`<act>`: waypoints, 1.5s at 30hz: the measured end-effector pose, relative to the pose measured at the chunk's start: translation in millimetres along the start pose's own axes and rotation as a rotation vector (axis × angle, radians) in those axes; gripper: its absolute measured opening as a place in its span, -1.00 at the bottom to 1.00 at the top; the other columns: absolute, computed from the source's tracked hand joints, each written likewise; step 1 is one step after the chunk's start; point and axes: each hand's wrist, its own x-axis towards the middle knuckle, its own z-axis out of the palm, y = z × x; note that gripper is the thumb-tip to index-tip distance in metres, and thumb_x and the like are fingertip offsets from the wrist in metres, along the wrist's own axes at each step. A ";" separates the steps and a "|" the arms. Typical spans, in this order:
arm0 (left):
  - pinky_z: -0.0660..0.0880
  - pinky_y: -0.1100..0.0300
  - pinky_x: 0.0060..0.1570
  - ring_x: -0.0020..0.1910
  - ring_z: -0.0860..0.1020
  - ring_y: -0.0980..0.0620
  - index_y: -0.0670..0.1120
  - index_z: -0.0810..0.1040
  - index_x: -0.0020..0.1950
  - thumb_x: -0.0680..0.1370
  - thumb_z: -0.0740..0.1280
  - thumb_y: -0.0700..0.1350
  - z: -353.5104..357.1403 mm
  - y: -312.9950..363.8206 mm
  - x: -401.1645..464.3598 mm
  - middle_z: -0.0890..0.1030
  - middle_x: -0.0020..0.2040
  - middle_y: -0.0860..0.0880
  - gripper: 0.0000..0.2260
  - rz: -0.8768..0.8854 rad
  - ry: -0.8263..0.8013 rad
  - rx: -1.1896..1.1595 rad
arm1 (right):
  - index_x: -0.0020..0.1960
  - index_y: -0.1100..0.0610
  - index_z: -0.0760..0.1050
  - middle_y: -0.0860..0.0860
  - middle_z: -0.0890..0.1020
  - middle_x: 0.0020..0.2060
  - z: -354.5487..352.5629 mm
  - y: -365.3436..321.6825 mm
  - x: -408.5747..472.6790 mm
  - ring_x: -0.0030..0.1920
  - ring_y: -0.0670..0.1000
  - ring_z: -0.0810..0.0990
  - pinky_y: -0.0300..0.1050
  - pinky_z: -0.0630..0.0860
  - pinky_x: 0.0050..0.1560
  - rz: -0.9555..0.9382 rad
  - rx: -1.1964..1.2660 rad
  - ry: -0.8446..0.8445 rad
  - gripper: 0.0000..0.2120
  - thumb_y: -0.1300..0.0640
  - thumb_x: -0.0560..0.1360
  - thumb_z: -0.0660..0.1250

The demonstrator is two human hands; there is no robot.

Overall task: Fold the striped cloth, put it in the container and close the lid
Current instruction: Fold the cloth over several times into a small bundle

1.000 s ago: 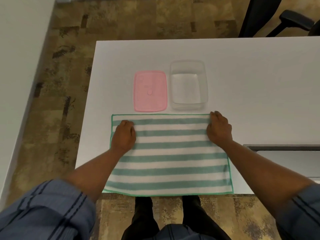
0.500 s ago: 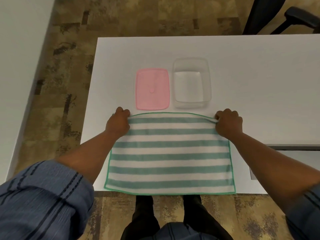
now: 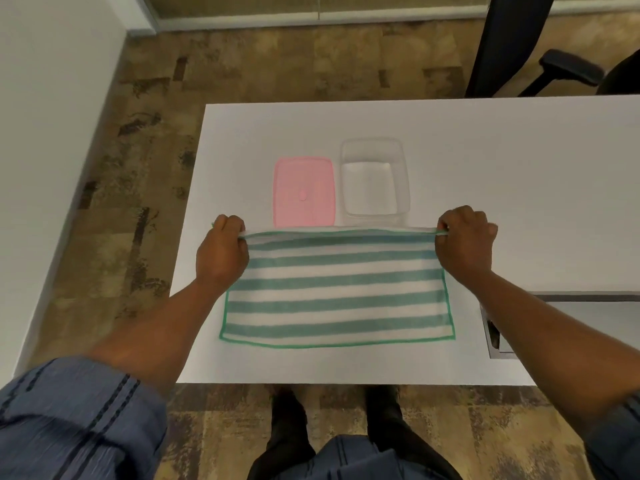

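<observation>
The scene was evenly and fairly brightly lit from above, with no harsh glare on the white table (image 3: 485, 150). Shadows were soft and faint, and thin beneath the cloth (image 3: 337, 289). The wide lens bent the table edges and the wall (image 3: 52, 133) outward. Detail was slightly soft overall, and the sleeves (image 3: 79, 424) near the bottom corners looked blurred.

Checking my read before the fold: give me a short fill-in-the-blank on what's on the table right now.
1. Both hands, left hand and right hand, pinch the far corners of the ____ cloth.
2. The lid is ____ in colour.
3. The clear container sits to the lid's ____.

Missing words: striped; pink; right
</observation>
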 end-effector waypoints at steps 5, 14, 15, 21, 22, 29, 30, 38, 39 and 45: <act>0.39 0.10 -0.39 -0.29 0.48 -0.12 -0.07 0.40 -0.01 0.49 0.34 -0.24 8.7 -10.3 -62.6 0.47 -0.06 -0.06 -0.83 -0.019 -0.136 0.073 | -0.22 0.18 0.50 0.14 0.53 -0.23 14.5 25.7 -63.8 -0.26 0.22 0.50 -0.04 0.26 -0.20 -0.077 0.025 -0.115 -0.77 0.46 0.24 0.40; 0.39 0.17 -0.48 -0.30 0.52 -0.08 -0.08 0.42 -0.09 0.43 0.40 -0.19 24.6 -31.8 -129.4 0.52 -0.21 -0.03 -0.83 0.062 -0.295 0.143 | -0.30 0.19 0.46 0.10 0.49 -0.31 21.5 45.6 -127.9 -0.36 0.14 0.41 0.01 0.37 -0.39 -0.224 0.063 -0.220 -0.74 0.48 0.19 0.43; 0.40 0.17 -0.48 -0.30 0.52 -0.08 -0.08 0.44 -0.10 0.41 0.43 -0.21 25.4 -32.6 -131.9 0.53 -0.21 -0.03 -0.81 0.050 -0.302 0.151 | -0.31 0.19 0.46 0.10 0.50 -0.32 21.5 46.3 -130.2 -0.37 0.14 0.41 -0.01 0.35 -0.39 -0.233 0.053 -0.224 -0.73 0.48 0.17 0.43; 0.53 0.12 -0.47 -0.29 0.54 -0.08 -0.08 0.49 -0.11 0.37 0.47 -0.21 30.3 -33.1 -148.3 0.55 -0.23 -0.02 -0.80 0.020 -0.348 0.145 | -0.34 0.19 0.48 0.09 0.50 -0.33 23.5 51.5 -138.2 -0.39 0.14 0.40 -0.06 0.32 -0.41 -0.285 -0.001 -0.260 -0.70 0.48 0.09 0.48; 0.52 0.13 -0.48 -0.30 0.53 -0.07 -0.08 0.49 -0.12 0.36 0.48 -0.21 31.6 -33.1 -150.0 0.55 -0.24 -0.01 -0.80 0.019 -0.349 0.144 | -0.33 0.19 0.49 0.09 0.51 -0.33 23.6 52.2 -138.7 -0.39 0.14 0.41 -0.06 0.32 -0.41 -0.291 -0.008 -0.267 -0.71 0.47 0.09 0.48; 0.51 0.10 -0.51 -0.29 0.52 -0.09 -0.07 0.50 -0.13 0.34 0.51 -0.22 40.3 -41.4 -159.2 0.55 -0.23 -0.01 -0.77 0.082 -0.400 0.191 | -0.28 0.18 0.49 0.11 0.50 -0.29 34.0 57.7 -145.5 -0.34 0.18 0.45 -0.05 0.30 -0.39 -0.380 -0.103 -0.370 -0.78 0.42 0.16 0.40; 0.50 0.10 -0.52 -0.29 0.52 -0.08 -0.07 0.50 -0.13 0.34 0.52 -0.22 42.1 -42.6 -160.0 0.54 -0.23 -0.01 -0.76 0.086 -0.412 0.195 | -0.28 0.17 0.49 0.11 0.50 -0.29 36.0 58.8 -147.2 -0.34 0.18 0.44 -0.06 0.28 -0.38 -0.383 -0.106 -0.379 -0.82 0.40 0.20 0.36; 0.33 0.23 -0.51 -0.29 0.50 -0.06 -0.10 0.51 -0.14 0.35 0.49 -0.28 41.4 -44.4 -165.1 0.52 -0.18 -0.03 -0.79 0.145 -0.402 0.165 | -0.25 0.18 0.49 0.12 0.53 -0.25 40.8 61.5 -155.8 -0.30 0.17 0.44 -0.05 0.30 -0.35 -0.360 -0.091 -0.368 -0.78 0.44 0.22 0.39; 0.31 0.23 -0.50 -0.28 0.49 -0.05 -0.09 0.51 -0.13 0.37 0.44 -0.25 40.7 -46.1 -165.7 0.51 -0.16 -0.02 -0.84 0.157 -0.394 0.174 | -0.23 0.18 0.50 0.12 0.54 -0.23 41.7 62.0 -157.5 -0.28 0.17 0.44 -0.06 0.27 -0.32 -0.354 -0.099 -0.366 -0.77 0.44 0.22 0.40; 0.28 -0.01 -0.02 0.11 0.45 -0.17 0.04 0.58 -0.11 0.36 0.25 0.11 34.3 -51.7 -178.5 0.53 0.18 -0.02 -0.77 0.127 -0.373 0.315 | -0.22 0.06 0.46 -0.01 0.49 -0.14 36.5 62.0 -168.6 -0.15 0.12 0.46 -0.04 0.15 -0.11 -0.292 -0.099 -0.416 -0.91 0.09 0.32 0.22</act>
